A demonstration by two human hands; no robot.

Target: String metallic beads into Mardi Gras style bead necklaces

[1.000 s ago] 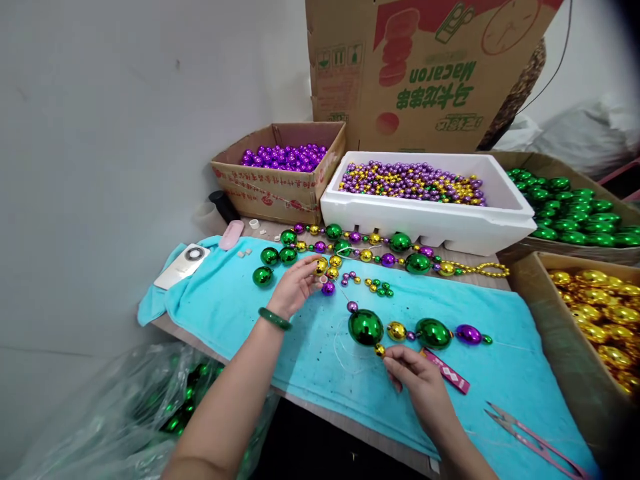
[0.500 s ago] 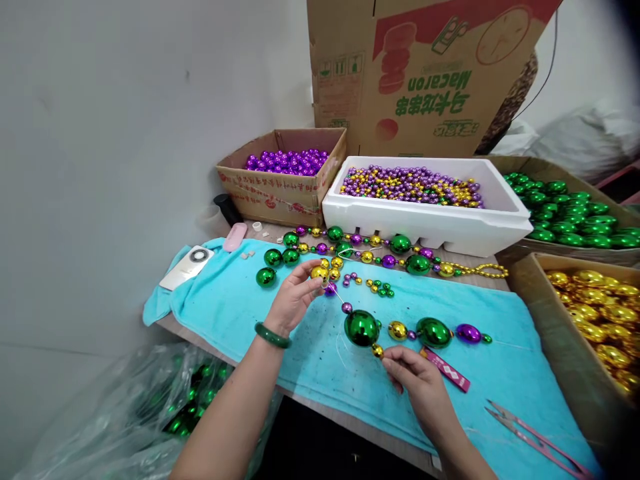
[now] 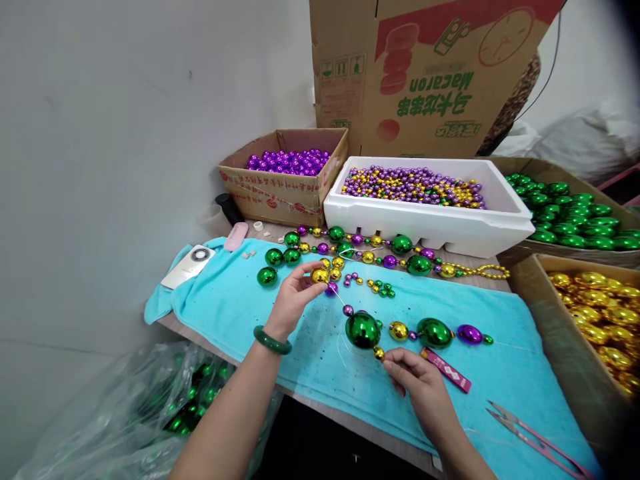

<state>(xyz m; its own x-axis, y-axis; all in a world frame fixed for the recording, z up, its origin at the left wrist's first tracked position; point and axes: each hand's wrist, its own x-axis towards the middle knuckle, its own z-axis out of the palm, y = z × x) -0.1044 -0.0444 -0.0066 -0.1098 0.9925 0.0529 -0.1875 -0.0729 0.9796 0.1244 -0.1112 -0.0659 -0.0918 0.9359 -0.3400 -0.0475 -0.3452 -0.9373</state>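
Observation:
My left hand [image 3: 293,300], with a green bangle at the wrist, pinches a large gold bead [image 3: 320,275] on a thin cord. The cord runs down to a small purple bead [image 3: 348,311] and a big green bead [image 3: 363,331]. My right hand [image 3: 415,373] is closed on a small gold bead [image 3: 379,353] at the lower side of that green bead. Further along the blue towel lie a gold bead [image 3: 399,331], another large green bead [image 3: 435,333] and a purple bead [image 3: 470,334] in a row. Loose small beads [image 3: 383,289] lie behind my hands.
Pink-handled snips [image 3: 537,437] and a pink packet [image 3: 447,371] lie on the towel [image 3: 320,373]. Finished-looking bead strands [image 3: 418,265] stretch along the back. Beyond stand a white foam box [image 3: 430,227], a purple-bead carton [image 3: 273,200] and a gold-bead carton [image 3: 555,320]. A phone [image 3: 187,267] lies left.
Between the left fingers, the gold bead appears slightly turned, and the fingers have shifted a little on it. The right hand keeps its hold; the whole view has moved very slightly.

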